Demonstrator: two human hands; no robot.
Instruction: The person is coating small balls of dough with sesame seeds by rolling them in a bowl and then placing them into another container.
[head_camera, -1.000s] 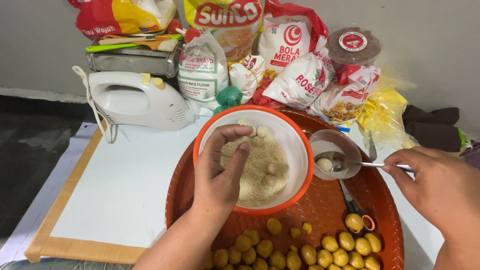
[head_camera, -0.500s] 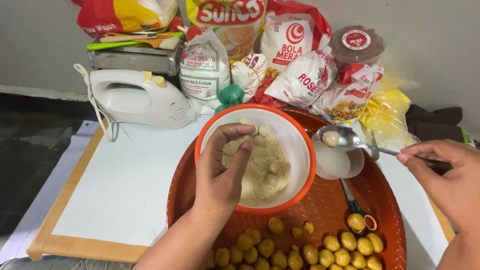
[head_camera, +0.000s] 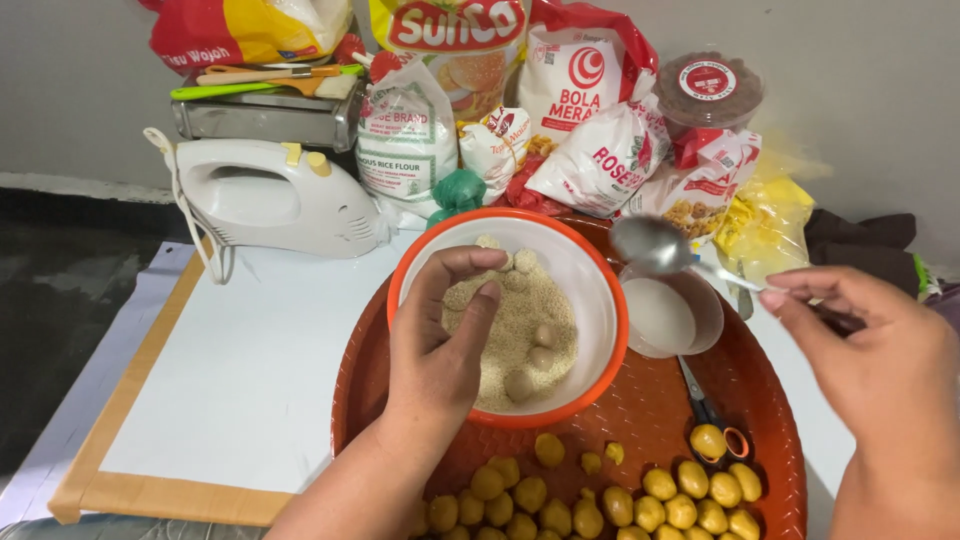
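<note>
My left hand (head_camera: 440, 345) reaches into an orange-rimmed white bowl (head_camera: 600, 300) of pale crumbs (head_camera: 520, 320), fingers pinched together over the crumbs; whether it grips anything I cannot tell. Several crumb-coated balls (head_camera: 540, 355) lie in the bowl. My right hand (head_camera: 880, 370) holds a metal spoon (head_camera: 655, 245) by its handle, the empty spoon bowl raised above a small bowl of white liquid (head_camera: 660, 315). Both bowls stand on a round orange tray (head_camera: 650, 410) with several yellow dough balls (head_camera: 640, 495) along its near side.
A white hand mixer (head_camera: 275, 200) lies on the white board (head_camera: 240, 380) to the left. Bags of flour and ingredients (head_camera: 500, 110), a lidded tub (head_camera: 708, 90) and a metal machine (head_camera: 265, 115) line the back wall. Scissors (head_camera: 705, 410) lie on the tray.
My right hand lifted the spoon out of the small bowl, carried it left over the crumb bowl, and a ball dropped in. The spoon is now empty. My left hand stayed in the crumbs.
</note>
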